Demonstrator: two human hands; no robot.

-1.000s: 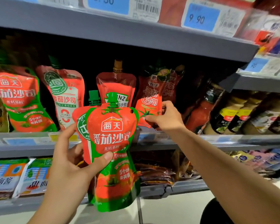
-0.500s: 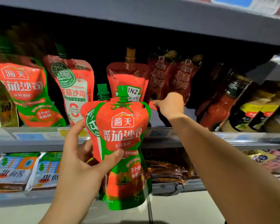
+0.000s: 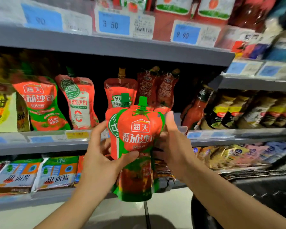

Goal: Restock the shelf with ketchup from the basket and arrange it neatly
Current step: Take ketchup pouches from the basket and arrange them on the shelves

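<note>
At shelf front: two ketchup pouches (image 3: 135, 146) held together.
Left hand (image 3: 104, 162): thumb pinched front pouch.
Right hand (image 3: 173, 146): back from shelf (image 3: 221, 136), fingers behind pouches; next placement likely.

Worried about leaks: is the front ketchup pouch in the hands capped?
Capped. The front pouch, held upright by the left hand and right hand, has its green cap on.

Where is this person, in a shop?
Most likely yes, a grocery shop aisle. Grey shelves carry blue price tags with barcodes, and rows of ketchup pouches and sauce bottles face outward. The person's hands hold more pouches.
</note>
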